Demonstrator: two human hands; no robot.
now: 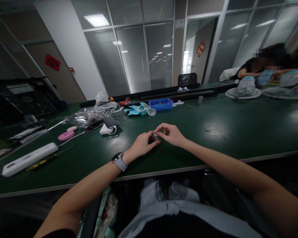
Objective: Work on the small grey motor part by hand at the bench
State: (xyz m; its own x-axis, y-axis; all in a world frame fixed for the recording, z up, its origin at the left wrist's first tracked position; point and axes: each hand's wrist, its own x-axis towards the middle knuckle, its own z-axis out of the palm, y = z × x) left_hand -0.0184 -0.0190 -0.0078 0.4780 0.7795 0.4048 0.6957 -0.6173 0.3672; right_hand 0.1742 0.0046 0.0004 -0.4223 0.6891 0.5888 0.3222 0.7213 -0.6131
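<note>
Wearing grey-and-black clothing [173, 207] at the bottom centre, and reaching across the green table [238, 132] to mid-frame. Holding a small grey cylinder [156, 137] there in the left hand [140, 144], half curled, with thumb and forefinger around its sides, apparently to steady it upright. Meeting its top with the right hand [173, 135], drawn into a closed pinch, likely for fine control; too small to tell whether with anything between the fingertips. Left lying well aside, at lower left: a white power strip [31, 159] and yellow-black screwdriver [42, 162].
</note>
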